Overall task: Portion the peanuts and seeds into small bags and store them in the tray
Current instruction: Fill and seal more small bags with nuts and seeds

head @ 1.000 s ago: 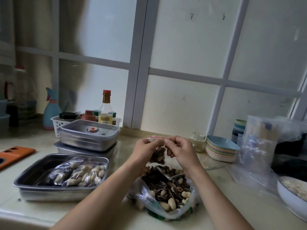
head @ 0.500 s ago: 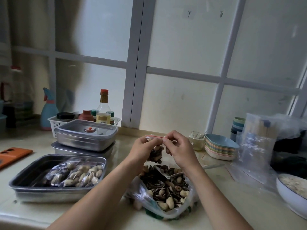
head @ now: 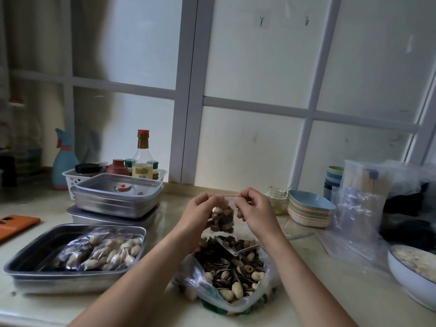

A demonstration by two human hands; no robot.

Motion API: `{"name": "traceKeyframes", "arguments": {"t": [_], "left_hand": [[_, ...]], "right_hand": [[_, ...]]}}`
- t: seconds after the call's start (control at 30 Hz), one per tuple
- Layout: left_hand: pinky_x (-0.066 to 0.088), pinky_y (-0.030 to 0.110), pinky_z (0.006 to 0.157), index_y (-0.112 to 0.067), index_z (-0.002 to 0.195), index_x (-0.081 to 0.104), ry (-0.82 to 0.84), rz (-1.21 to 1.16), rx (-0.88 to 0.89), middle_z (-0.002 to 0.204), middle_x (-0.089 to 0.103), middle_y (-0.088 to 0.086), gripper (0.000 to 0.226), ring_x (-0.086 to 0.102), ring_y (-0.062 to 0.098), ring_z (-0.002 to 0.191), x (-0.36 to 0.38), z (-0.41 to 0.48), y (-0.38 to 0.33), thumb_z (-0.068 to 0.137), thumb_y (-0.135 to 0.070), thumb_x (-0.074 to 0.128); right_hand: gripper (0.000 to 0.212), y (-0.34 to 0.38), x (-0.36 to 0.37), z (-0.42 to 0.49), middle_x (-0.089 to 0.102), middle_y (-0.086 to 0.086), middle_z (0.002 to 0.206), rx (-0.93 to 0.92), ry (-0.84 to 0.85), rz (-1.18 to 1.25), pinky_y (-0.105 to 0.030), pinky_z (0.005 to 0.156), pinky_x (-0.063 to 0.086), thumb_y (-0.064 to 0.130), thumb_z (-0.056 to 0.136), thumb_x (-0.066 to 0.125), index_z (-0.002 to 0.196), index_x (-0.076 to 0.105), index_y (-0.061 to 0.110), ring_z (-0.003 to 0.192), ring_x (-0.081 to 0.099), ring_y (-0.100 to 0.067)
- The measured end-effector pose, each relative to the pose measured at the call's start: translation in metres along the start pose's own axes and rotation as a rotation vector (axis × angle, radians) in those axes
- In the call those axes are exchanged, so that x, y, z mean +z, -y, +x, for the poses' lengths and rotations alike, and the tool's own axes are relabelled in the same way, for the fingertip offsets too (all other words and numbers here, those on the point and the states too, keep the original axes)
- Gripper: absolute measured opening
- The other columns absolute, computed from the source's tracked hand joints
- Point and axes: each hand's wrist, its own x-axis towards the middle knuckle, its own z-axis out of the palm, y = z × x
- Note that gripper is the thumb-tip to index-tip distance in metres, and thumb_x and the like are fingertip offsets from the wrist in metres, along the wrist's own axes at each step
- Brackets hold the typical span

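Observation:
A small clear bag (head: 222, 219) filled with peanuts and seeds hangs above the counter, its red zip strip stretched level between my hands. My left hand (head: 200, 213) pinches the strip's left end and my right hand (head: 256, 212) pinches its right end. Directly below lies a large open bag (head: 232, 271) of sunflower seeds and peanuts with a metal scoop (head: 238, 248) resting in it. At the left, a steel tray (head: 35, 258) holds filled small bags (head: 101, 252) of peanuts.
Two lidded steel containers (head: 118, 197) are stacked behind the tray, with a white basket of bottles (head: 77, 178) beyond. An orange phone (head: 16, 225) lies far left. Stacked coloured dishes (head: 309, 208), a small jar (head: 276, 200), clear plastic bags (head: 361, 208) and a white bowl (head: 410, 277) stand at the right.
My hands stay on the small bag's zip strip, and have drawn slightly apart along it. The view has shifted a little; nothing else on the counter has moved.

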Motion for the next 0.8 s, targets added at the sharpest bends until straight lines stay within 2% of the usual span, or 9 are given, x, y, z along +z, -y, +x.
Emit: {"name": "traceKeyframes", "arguments": {"t": [0.17,0.33,0.43,0.53,0.63,0.8], "left_hand": [[0.045,0.027,0.053,0.003,0.103,0.065,0.012,0.009,0.006,0.076,0.066,0.007,0.026,0.062,0.022,0.069,-0.0011,-0.0016,0.001,0.096,-0.022,0.067],[0.057,0.026,0.064,-0.002,0.094,0.07,0.022,0.032,0.073,0.073,0.071,0.005,0.015,0.069,0.018,0.071,-0.0008,-0.0043,-0.0025,0.095,-0.017,0.069],[0.058,0.024,0.065,0.004,0.096,0.07,0.024,0.03,0.096,0.068,0.07,0.005,0.018,0.068,0.016,0.067,-0.0007,-0.005,-0.0035,0.095,-0.014,0.069],[0.058,0.023,0.065,0.004,0.094,0.071,0.007,0.062,0.111,0.066,0.069,0.002,0.018,0.066,0.012,0.065,-0.0001,-0.0048,-0.002,0.096,-0.013,0.069],[0.057,0.021,0.066,0.004,0.094,0.073,-0.015,0.115,0.138,0.067,0.071,0.0,0.02,0.065,0.01,0.066,0.0014,-0.0048,0.001,0.096,-0.015,0.068],[0.058,0.029,0.074,0.003,0.097,0.075,0.011,0.1,0.14,0.07,0.072,0.003,0.021,0.067,0.015,0.069,-0.0005,-0.0039,0.0004,0.097,-0.017,0.068]], "right_hand": [[0.017,0.0031,0.0014,-0.0024,0.064,0.008,0.067,0.019,0.07,0.039,-0.029,0.066,0.046,0.03,0.094,0.07,0.085,0.071,0.016,0.065,0.058,-0.009],[0.017,0.0018,-0.0009,-0.0012,0.062,0.01,0.063,-0.033,0.053,-0.007,-0.025,0.062,0.045,0.027,0.095,0.072,0.083,0.073,0.015,0.06,0.054,-0.005],[0.018,-0.0003,-0.0024,0.0003,0.064,0.012,0.064,-0.068,0.061,-0.068,-0.025,0.064,0.046,0.029,0.096,0.07,0.083,0.073,0.018,0.062,0.055,-0.003],[0.018,-0.0014,-0.0005,-0.0002,0.065,0.018,0.064,-0.098,0.07,-0.155,-0.018,0.065,0.045,0.027,0.098,0.068,0.083,0.073,0.02,0.062,0.057,0.001],[0.017,-0.0032,0.001,0.0001,0.065,0.014,0.068,-0.125,0.065,-0.225,-0.013,0.063,0.043,0.027,0.099,0.066,0.085,0.071,0.021,0.064,0.058,0.003],[0.014,-0.0062,-0.0014,0.0028,0.066,0.014,0.068,-0.107,0.06,-0.155,-0.019,0.066,0.047,0.029,0.097,0.069,0.086,0.074,0.022,0.065,0.059,0.001]]}}
